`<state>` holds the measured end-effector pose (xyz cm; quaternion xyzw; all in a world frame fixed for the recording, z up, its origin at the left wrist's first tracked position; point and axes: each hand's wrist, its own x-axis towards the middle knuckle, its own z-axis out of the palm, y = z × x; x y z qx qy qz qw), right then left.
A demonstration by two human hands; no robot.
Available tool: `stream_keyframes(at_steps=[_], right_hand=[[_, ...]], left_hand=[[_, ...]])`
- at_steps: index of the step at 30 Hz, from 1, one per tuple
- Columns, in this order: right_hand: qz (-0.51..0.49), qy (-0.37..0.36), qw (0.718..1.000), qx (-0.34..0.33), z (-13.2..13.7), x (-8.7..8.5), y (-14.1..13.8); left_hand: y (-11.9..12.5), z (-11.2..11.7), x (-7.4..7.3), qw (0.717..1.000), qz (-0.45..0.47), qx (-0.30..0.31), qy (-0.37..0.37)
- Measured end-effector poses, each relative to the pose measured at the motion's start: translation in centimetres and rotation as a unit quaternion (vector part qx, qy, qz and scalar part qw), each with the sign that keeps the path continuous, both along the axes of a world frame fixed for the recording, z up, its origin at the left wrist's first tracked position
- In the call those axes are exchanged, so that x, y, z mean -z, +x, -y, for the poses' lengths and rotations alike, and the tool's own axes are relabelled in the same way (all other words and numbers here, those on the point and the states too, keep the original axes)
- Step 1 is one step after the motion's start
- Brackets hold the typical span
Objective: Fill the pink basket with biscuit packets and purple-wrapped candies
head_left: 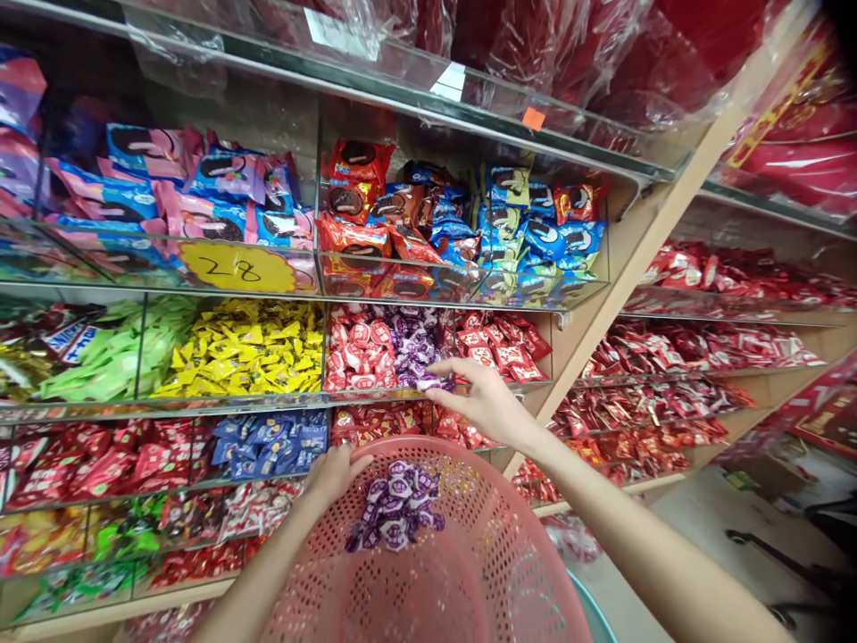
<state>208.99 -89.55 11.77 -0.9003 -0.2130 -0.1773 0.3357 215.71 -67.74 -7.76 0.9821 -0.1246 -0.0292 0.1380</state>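
My left hand (335, 473) is closed over the upper left rim of a pink perforated plastic basket (515, 554), which tilts toward the shelf. Several purple-and-white wrapped candies (402, 505) lie together against the basket's far wall. Above the basket, my right hand (482, 397) reaches over the low front edge of a shelf compartment. Its thumb and fingers close on a purple-wrapped candy (435, 381) at the front of the pile (415, 335). Red-and-white round-wrapped candies (361, 348) sit left of that pile, and red packets (499, 344) to its right.
Glass dividers and front panels (321, 179) split the shelves. Packaged cookies (358, 241) fill the shelf above, with a yellow price tag (236, 266). Yellow candies (247, 348) lie further left. A slanted wooden upright (643, 259) stands right. A teal rim (593, 607) shows beneath the basket.
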Motion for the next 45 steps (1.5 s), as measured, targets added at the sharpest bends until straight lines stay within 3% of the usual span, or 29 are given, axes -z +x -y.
stream_keyframes(at_steps=[2, 4, 6, 8, 10, 16, 23, 29, 33, 40, 45], right_hand=[[-0.137, 0.185, 0.972, -0.055, -0.3, 1.1, -0.5], [-0.254, 0.327, 0.906, -0.091, -0.5, 2.4, -0.8], [-0.332, 0.419, 0.837, -0.117, -0.7, 3.6, -1.0], [-0.382, 0.473, 0.782, -0.139, -0.8, 4.5, -1.1], [-0.417, 0.500, 0.744, -0.150, -1.0, 5.2, -1.3], [-0.474, 0.545, 0.671, -0.167, -1.9, 7.3, -2.0], [-0.442, 0.584, 0.671, -0.115, -2.3, 11.1, -1.9], [-0.473, 0.609, 0.634, -0.052, -1.8, 13.8, -1.3], [-0.468, 0.601, 0.646, -0.052, -1.5, 15.5, -1.2], [-0.512, 0.571, 0.636, -0.087, -2.5, 18.6, -2.9], [-0.528, 0.527, 0.657, -0.113, -3.5, 20.1, -4.2]], left_hand=[[-0.1, 0.0, 0.0, 1.000, 0.001, -0.005, 0.007], [0.0, 0.0, 0.1, 1.000, 0.002, -0.007, 0.010], [0.1, 0.0, 0.3, 1.000, 0.005, -0.005, 0.011], [0.2, 0.0, 0.3, 1.000, 0.005, -0.002, 0.009], [0.2, 0.0, 0.2, 1.000, 0.005, 0.000, 0.008], [0.0, 0.2, -0.4, 1.000, -0.014, -0.001, -0.008], [0.0, 0.2, -0.1, 1.000, -0.010, -0.001, -0.001], [0.0, 0.2, 0.0, 1.000, 0.003, -0.001, 0.018], [0.1, 0.3, -0.2, 1.000, -0.013, 0.004, 0.013], [0.0, 0.7, -0.8, 0.999, -0.026, 0.011, 0.031], [0.0, 1.1, -1.1, 0.998, -0.032, 0.011, 0.047]])
